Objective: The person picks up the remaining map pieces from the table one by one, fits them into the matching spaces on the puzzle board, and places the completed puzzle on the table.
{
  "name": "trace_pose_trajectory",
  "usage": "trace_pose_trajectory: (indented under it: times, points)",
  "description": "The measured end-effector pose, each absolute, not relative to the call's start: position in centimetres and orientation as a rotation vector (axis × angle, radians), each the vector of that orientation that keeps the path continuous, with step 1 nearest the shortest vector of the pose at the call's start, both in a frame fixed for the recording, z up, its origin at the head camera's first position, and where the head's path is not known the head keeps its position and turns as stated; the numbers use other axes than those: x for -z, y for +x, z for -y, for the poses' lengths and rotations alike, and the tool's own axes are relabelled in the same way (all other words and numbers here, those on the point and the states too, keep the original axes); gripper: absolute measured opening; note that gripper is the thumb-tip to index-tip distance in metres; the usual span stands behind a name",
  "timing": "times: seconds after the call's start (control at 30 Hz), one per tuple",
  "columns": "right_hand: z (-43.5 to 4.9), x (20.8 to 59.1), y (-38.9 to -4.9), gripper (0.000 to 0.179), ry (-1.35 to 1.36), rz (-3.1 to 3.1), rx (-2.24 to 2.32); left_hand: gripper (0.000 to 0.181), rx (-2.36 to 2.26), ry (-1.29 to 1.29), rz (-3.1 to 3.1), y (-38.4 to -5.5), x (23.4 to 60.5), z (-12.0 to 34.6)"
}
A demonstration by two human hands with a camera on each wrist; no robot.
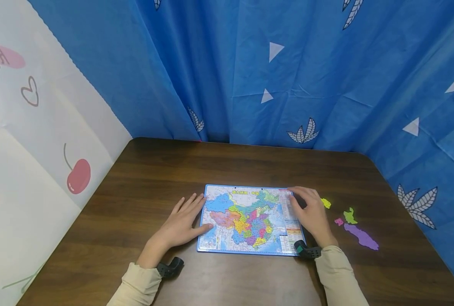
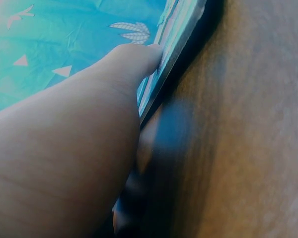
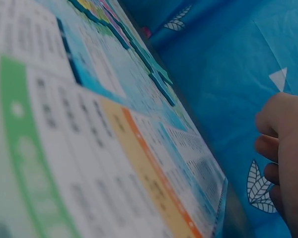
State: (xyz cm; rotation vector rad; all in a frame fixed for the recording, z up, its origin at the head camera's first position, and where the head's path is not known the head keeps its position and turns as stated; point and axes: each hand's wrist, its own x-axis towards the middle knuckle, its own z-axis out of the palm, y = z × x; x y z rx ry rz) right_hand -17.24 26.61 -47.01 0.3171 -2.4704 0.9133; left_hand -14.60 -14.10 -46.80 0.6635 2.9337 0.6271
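A map puzzle board [image 1: 219,242] of colourful region pieces, with a blue rim, lies on the table. My left hand [image 1: 181,223] rests at its left edge, fingers spread and straight, the thumb reaching over the board. In the left wrist view, the thumb [image 2: 139,57] lies at the edge of the board. My right hand [image 1: 312,212] is over the right edge near the top corner, thumb and forefinger apart. Its fingers [image 3: 270,146] look loosely bent in the right wrist view, with nothing seen between them. Printed tables [image 3: 94,163] fill the board's right side.
Right of the right hand lie loose puzzle pieces: a yellow one [image 1: 326,203], a green one [image 1: 350,216], a small pink one [image 1: 339,222] and a long purple one [image 1: 361,236]. The dark wooden table [image 1: 165,170] is backed by a blue curtain [image 1: 219,76], with a white one [image 1: 32,140] at left.
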Motion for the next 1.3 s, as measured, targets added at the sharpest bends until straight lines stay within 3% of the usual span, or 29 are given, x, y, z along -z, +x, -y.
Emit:
trace_pose_trajectory:
  times: [0.47, 1.3]
  points:
    - [-28.4, 47.0, -17.4, 0.032, 0.219, 2.483, -0.871, 0.094, -0.614, 0.663, -2.933, -14.7, 46.8, 14.1]
    - [-32.3, 46.7, -17.1, 0.058, 0.041, 2.633, -0.801, 0.093, -0.623, 0.662, -2.927, -14.6, 46.6, 13.9]
